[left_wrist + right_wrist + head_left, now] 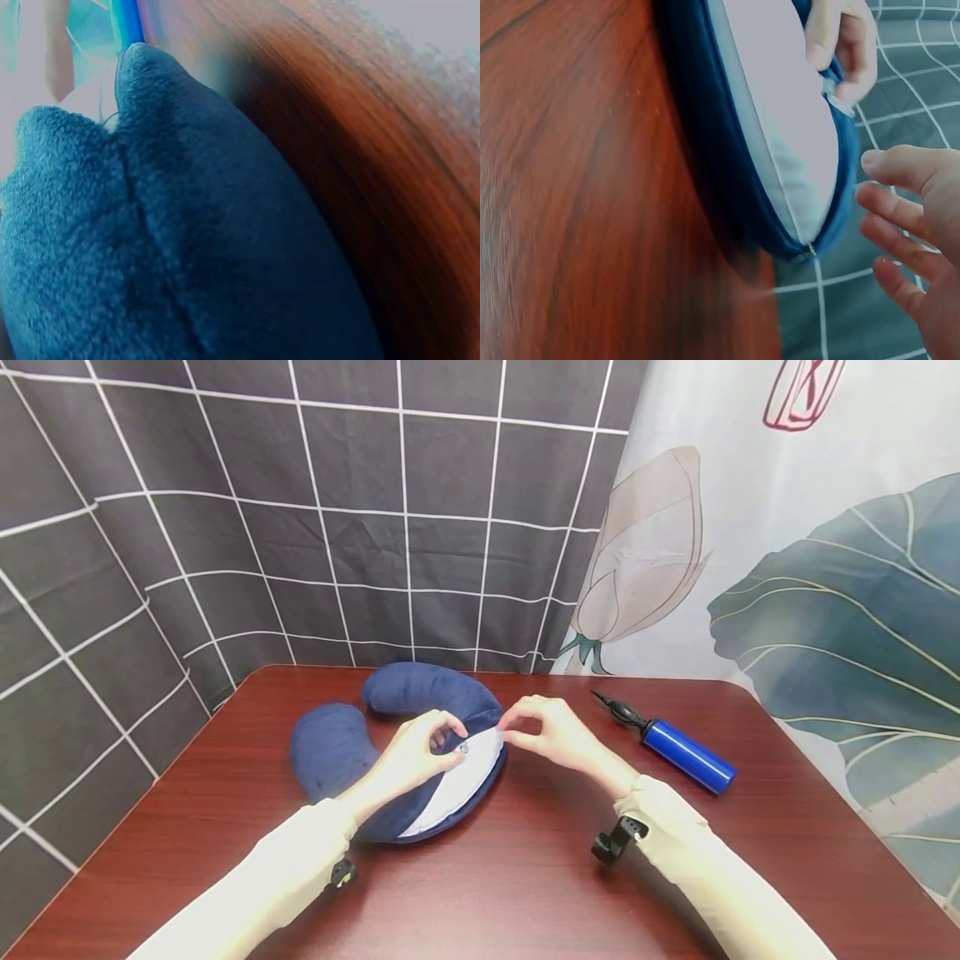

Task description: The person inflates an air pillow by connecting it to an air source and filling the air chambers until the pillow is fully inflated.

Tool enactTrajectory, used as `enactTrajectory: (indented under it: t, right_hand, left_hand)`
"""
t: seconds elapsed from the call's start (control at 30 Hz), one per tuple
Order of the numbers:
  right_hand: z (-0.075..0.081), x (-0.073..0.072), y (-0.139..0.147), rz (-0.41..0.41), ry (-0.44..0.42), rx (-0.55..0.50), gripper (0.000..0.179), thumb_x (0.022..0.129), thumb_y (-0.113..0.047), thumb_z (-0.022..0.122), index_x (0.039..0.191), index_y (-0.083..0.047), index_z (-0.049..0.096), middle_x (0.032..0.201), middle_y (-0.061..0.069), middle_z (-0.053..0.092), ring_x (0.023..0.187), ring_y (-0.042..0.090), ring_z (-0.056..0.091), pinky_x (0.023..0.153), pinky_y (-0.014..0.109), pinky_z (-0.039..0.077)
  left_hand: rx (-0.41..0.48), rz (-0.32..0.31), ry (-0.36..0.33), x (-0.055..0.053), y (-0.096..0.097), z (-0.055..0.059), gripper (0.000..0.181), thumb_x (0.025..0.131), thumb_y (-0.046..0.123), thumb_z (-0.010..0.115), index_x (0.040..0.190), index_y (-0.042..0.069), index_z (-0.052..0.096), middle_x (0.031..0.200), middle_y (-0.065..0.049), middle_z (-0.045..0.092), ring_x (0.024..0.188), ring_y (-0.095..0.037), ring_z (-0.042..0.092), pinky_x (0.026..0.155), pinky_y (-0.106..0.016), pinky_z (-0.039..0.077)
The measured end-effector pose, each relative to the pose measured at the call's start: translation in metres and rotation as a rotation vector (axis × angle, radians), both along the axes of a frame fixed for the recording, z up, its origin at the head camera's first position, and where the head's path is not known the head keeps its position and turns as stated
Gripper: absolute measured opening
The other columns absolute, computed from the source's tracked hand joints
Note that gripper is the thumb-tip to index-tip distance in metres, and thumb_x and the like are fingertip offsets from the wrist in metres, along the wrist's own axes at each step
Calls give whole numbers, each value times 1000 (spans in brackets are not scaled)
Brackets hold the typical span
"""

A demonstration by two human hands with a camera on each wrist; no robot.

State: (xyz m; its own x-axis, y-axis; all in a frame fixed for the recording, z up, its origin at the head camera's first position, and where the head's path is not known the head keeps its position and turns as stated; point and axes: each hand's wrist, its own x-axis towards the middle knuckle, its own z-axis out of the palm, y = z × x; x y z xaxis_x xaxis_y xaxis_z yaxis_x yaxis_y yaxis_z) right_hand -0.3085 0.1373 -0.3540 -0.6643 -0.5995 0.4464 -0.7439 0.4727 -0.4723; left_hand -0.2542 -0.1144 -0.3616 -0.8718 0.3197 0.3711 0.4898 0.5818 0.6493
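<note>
A navy plush U-shaped neck pillow (330,743) lies on the table, its cover unzipped along the outer curve. White inner lining (457,781) shows through the opening. My left hand (416,747) has its thumb and a curled finger around a small clear valve (829,87) on the white part. To the right, my right hand (551,731) hovers by the end of the opening, its fingers (892,206) spread and apart from the cover in the right wrist view. Plush cover (172,225) fills much of the left wrist view, where the left hand's grip is hidden.
A blue hand pump (688,756) with a black nozzle lies on the right of the reddish-brown wooden table (555,893). Behind the table hang a dark grid-pattern curtain (360,552) and a white curtain with leaf prints (847,585). Each wrist carries a small black camera.
</note>
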Motion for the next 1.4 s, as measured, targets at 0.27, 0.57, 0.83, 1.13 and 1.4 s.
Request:
enactTrajectory:
  t: [0.27,0.57,0.83,1.13,1.4]
  right_hand:
    - [-6,-1,-17,93,-104,-76,10,85,-18,78,94,-21,77,89,-5,72,88,15,61,79,25,48]
    - [-4,0,-29,147,-168,-109,8,85,-19,77,93,-18,77,87,-3,72,84,11,59,76,34,49]
    - [-8,-1,-35,166,-158,-88,7,84,-14,78,91,-15,78,85,-2,73,81,8,59,72,28,48]
    - [-9,1,-42,93,-181,-48,7,80,-17,82,86,-17,78,80,-3,71,74,6,57,66,20,45]
    - [-6,5,-43,89,-178,-14,6,83,-15,79,88,-13,78,79,0,68,70,6,52,63,19,44]
  left_hand:
    - [-3,4,-1,-1,0,-1,27,78,13,79,103,12,68,89,-4,64,80,-14,56,75,-27,48]
    - [2,12,-2,-1,-1,-3,28,77,13,79,103,11,68,88,-4,64,80,-14,56,74,-27,49]
    - [2,9,4,-2,-1,-5,28,77,12,79,102,10,68,87,-5,64,79,-15,56,74,-27,49]
    - [9,20,-6,-1,-1,-5,28,76,11,79,103,10,68,87,-5,65,80,-15,57,73,-26,50]
    - [14,10,-7,-1,-1,-5,27,77,10,78,102,10,68,88,-6,65,81,-15,57,74,-28,50]
